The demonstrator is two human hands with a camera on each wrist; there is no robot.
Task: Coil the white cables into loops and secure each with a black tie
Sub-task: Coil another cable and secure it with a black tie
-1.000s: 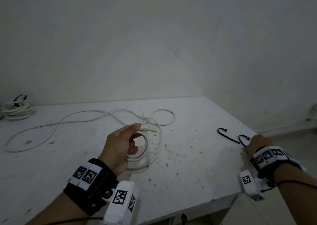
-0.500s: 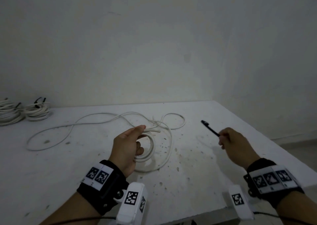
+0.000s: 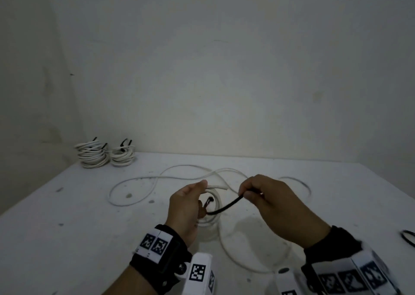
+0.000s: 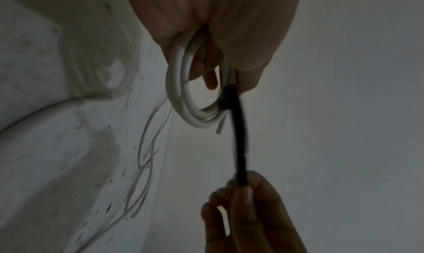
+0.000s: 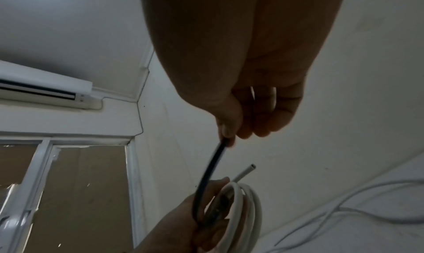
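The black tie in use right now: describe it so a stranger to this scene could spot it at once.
Start at the white table and find the two hands raised over its middle. The black tie is the thin dark strand arcing between them: the right hand pinches one end, and the other end meets the small white cable coil gripped by the left hand. Unlike the other black tie on the table's right edge, it is held up.
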